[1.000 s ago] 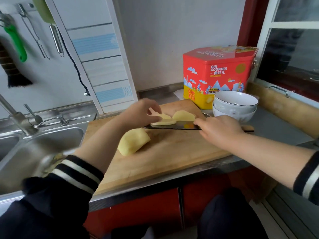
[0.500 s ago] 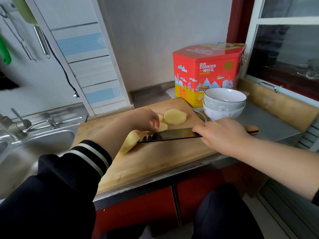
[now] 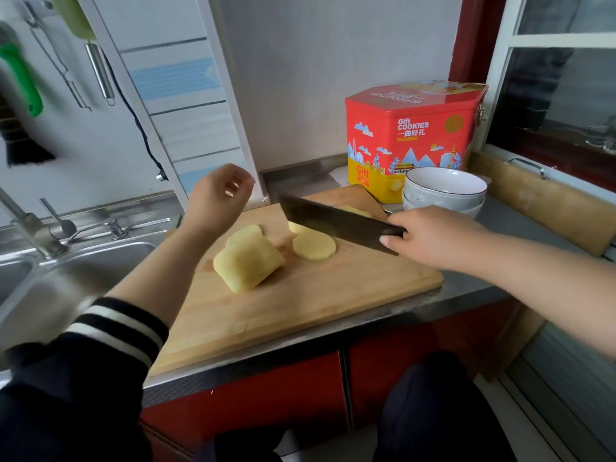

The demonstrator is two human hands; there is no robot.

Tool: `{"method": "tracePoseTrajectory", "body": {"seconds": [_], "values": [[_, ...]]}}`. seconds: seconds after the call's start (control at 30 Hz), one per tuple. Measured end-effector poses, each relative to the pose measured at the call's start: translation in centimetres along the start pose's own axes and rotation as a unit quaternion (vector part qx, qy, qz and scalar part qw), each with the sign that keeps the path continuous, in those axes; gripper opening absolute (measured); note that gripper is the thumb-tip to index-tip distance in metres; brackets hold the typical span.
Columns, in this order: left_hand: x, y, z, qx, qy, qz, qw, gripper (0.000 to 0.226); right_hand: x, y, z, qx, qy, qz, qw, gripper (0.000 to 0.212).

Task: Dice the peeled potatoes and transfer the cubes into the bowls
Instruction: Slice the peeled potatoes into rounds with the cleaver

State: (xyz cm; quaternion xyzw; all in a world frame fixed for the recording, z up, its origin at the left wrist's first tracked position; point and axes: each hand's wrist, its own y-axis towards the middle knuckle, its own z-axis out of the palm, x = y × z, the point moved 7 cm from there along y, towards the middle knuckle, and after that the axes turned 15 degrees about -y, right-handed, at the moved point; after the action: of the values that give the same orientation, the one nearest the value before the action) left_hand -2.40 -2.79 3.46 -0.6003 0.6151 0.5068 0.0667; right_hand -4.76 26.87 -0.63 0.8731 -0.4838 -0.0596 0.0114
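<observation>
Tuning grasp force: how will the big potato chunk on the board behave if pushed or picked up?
The potato chunk looks rigid and dense. Its peeled, glossy faces are probably slippery. It seems to rest on a flat cut face on the cutting board, so it should slide, not roll.

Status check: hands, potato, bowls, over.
Right hand grips cleaver, blade raised. Left hand lifted, empty. Potato chunk and slices on cutting board. Bowls empty.

Cutting board (image 3: 333,305) on counter, sink (image 3: 83,271) to its left. Potato chunk (image 3: 248,263) on board, slices (image 3: 313,245) just right of it. Bowls (image 3: 445,191) stacked behind board's right end, cookie tin (image 3: 411,135) behind bowls.
</observation>
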Motion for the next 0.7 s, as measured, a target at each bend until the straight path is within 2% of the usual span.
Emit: {"method": "tracePoseTrajectory", "body": {"seconds": [0.1, 0.17, 0.23, 0.33, 0.43, 0.7], "values": [[0.7, -3.7, -0.1, 0.033, -0.021, 0.018, 0.999, 0.007, 1.9, 1.2, 0.0, 0.037, 0.085, 0.018, 0.996, 0.023], [1.7, -5.8, 0.8, 0.075, 0.022, 0.045, 0.996, 0.004, 3.8, 1.8, 0.2, 0.076, 0.173, 0.023, 0.982, 0.02], [2.6, -7.0, 1.5, 0.094, 0.07, 0.082, 0.99, 0.004, 5.9, 2.3, 0.0, 0.105, 0.216, 0.019, 0.971, 0.022], [3.2, -7.5, 2.0, 0.091, 0.089, 0.121, 0.984, 0.009, 8.5, 2.8, -1.1, 0.127, 0.206, 0.015, 0.97, 0.022], [3.5, -7.2, 1.8, 0.07, 0.073, 0.114, 0.988, 0.025, 10.3, 2.7, -2.3, 0.134, 0.189, 0.018, 0.973, 0.023], [4.2, -6.9, 2.3, 0.038, 0.059, 0.104, 0.992, 0.003, 12.7, 3.3, -3.5, 0.139, 0.176, 0.027, 0.974, 0.015]]}}
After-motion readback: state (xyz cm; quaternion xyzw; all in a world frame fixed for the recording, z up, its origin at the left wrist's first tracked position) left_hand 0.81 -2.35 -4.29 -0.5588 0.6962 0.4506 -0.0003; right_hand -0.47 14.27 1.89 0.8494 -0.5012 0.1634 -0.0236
